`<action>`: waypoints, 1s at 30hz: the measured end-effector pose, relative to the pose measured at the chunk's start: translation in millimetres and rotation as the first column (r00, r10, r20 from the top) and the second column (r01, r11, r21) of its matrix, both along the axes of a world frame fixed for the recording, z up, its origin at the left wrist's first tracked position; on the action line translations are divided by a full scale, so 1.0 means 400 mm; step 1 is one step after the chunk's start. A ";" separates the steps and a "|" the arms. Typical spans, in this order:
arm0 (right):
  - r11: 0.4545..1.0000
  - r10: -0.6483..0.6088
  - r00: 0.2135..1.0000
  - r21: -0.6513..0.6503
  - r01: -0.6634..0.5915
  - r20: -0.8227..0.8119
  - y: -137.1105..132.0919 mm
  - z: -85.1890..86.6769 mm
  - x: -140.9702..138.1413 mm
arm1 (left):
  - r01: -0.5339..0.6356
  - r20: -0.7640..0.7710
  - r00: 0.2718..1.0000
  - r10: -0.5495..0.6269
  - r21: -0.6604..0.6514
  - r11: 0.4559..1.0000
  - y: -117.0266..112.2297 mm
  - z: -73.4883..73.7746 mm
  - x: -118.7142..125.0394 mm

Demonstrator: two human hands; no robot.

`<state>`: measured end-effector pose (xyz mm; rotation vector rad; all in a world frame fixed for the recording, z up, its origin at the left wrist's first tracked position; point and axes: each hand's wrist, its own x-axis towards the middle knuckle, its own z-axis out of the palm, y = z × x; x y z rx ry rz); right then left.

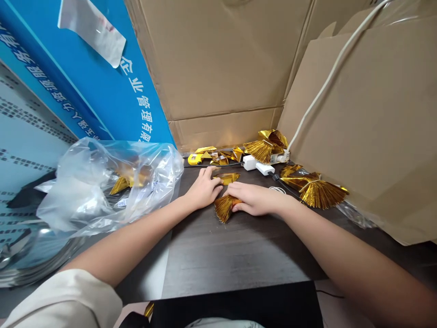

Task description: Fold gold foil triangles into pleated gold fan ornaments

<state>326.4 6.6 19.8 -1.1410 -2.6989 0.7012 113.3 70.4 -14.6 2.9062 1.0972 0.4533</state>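
**FINDINGS AT THE FINGERS: HEAD VIEW**

Right hand (pixel 255 199): fingers (pixel 237 190) closed around the narrow end of a pleated gold foil fan (pixel 223 208), which lies directly under them on the dark wood-grain table (pixel 239 262). The fan is held, not merely touched.

Left hand (pixel 203 189): palm down on the table, fingers (pixel 209 174) extended and slightly spread, gripping nothing. A small folded gold foil piece (pixel 227 178) lies at the fingertips; contact cannot be confirmed.

Ahead of the left fingers: more gold foil folds (pixel 221 158) and a yellow object (pixel 194 159), type undetermined. Ahead of the right fingers: white power adapters (pixel 254 165), with a gold foil fan (pixel 261 151) just behind them. Well right of the right fingers, a tied gold foil fan (pixel 321 193) lies against a cardboard sheet (pixel 382 127). Left of the left hand: a clear plastic bag (pixel 102 182) containing gold foil (pixel 120 184), in front of a blue printed board (pixel 85 77).
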 end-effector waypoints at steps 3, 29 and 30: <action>1.000 0.006 0.999 -0.008 -0.006 -0.034 0.002 -0.004 0.014 | 0.016 0.040 0.999 -0.014 -0.063 0.998 -0.027 -0.005 -0.052; 0.986 -0.062 0.998 -0.154 0.058 -0.027 0.021 -0.017 0.037 | 0.078 -0.060 0.994 -0.089 -0.165 0.983 -0.056 0.022 -0.105; 0.983 -0.070 0.997 -0.168 0.068 -0.009 0.019 -0.015 0.035 | 0.056 -0.051 0.997 -0.065 -0.158 0.986 -0.056 0.022 -0.104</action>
